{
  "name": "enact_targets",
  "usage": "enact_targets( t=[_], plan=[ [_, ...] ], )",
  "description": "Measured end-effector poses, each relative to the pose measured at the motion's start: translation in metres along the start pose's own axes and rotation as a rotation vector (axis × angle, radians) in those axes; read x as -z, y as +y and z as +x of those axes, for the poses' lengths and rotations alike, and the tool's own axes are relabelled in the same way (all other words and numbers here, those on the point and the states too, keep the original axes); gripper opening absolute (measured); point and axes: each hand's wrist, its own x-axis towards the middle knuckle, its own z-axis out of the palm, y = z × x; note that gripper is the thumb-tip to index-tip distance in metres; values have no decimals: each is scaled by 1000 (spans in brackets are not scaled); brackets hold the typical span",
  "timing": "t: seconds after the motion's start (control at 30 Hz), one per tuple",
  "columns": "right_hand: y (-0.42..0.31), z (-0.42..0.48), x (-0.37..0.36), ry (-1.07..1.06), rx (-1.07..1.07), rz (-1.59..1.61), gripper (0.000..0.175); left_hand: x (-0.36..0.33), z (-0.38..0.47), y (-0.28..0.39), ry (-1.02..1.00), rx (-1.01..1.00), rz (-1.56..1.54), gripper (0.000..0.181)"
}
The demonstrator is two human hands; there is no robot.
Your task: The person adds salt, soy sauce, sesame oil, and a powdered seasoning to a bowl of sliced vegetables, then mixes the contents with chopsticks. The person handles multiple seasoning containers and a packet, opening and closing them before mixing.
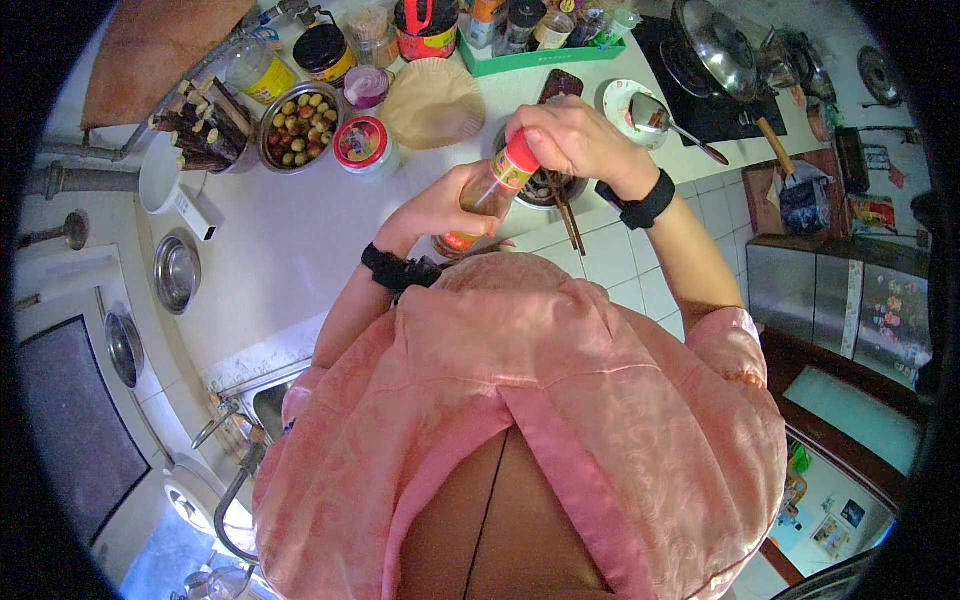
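A glass sauce bottle (480,201) with a red cap (522,152) leans between my hands, its cap end up and to the right. My left hand (442,202) is wrapped around the body of the bottle. Over the cap, my right hand (574,139) has its fingers closed. Just behind the bottle sits a metal bowl (536,204), partly hidden by my hands, with dark food in it. A pair of wooden chopsticks (568,214) rests in this bowl and juts over the counter's front edge.
On the counter (255,247) stand a bowl of small round fruits or potatoes (304,127), a red-lidded jar (365,146) and round baking paper (435,105). A plate (626,101) carries a metal spatula (686,133). At the right is a stove (701,105) with a lidded wok (720,56).
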Motion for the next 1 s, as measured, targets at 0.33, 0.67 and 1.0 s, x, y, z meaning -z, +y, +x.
enact_targets(
  t=[0.33,0.67,1.0],
  plan=[
    [6,-8,-7,-1,-186,311,46,0,3,-1,-90,42,-83,42],
    [-19,-16,-5,62,-348,336,39,-4,4,-10,394,-163,471,48],
    [-26,-23,11,102,-130,345,47,-9,-5,5,510,-360,707,77]
  ],
)
